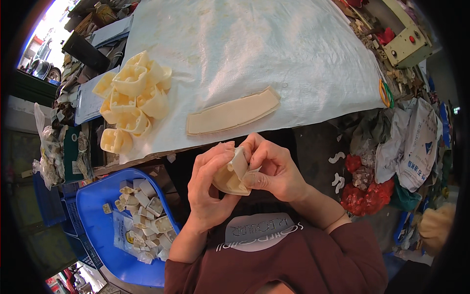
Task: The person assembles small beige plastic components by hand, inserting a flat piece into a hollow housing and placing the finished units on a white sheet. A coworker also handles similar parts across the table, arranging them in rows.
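Note:
Just in front of the table edge, I hold a hollow cream-coloured plastic shell (pixel 226 179) between both hands. My left hand (pixel 207 182) is closed around its left side. My right hand (pixel 275 169) pinches its right edge, where a pale strip-like layer lies along the wall; whether that layer is separate from the shell I cannot tell. Beyond my hands, a stack of curved beige strips (pixel 233 112) lies on the white table covering (pixel 313 73). To its left is a pile of similar cream shells (pixel 128 109), open sides showing.
Below the table's left end stands a blue tub (pixel 93 240) holding many cream-and-grey pieces (pixel 144 208). Scissors (pixel 386 93) lie at the table's right edge, near a control box (pixel 409 46). Red bags (pixel 369 195) and a white sack (pixel 417 144) are at right. A black cylinder (pixel 85 52) is far left.

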The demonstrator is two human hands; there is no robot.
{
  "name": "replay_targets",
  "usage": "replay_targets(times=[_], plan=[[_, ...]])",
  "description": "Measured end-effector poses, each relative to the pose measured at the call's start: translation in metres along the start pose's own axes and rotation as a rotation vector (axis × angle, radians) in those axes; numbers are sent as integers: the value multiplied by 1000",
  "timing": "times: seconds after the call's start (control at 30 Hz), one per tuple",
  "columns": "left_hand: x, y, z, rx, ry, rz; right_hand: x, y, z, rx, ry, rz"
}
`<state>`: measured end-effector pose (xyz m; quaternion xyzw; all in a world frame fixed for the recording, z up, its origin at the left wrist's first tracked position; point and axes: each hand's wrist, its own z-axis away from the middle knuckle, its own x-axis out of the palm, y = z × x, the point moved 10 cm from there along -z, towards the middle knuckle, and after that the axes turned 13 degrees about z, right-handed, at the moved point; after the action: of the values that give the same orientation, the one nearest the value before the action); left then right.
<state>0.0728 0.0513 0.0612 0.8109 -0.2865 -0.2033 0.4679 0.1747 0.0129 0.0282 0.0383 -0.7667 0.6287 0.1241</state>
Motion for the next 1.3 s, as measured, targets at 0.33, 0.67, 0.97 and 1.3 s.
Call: replay_targets(times=[0.33,0.67,0.97,1.3], plan=[[13,-9,3,-22,-34,470,15,43,-3,358,-239,-420],[18,-23,3,-87,-87,909,-1,39,-2,256,-147,-203],[8,-55,7,-454,-78,793,18,19,-16,121,-504,70],[8,-34,8,-58,18,239,11,17,-12,111,-63,144]])
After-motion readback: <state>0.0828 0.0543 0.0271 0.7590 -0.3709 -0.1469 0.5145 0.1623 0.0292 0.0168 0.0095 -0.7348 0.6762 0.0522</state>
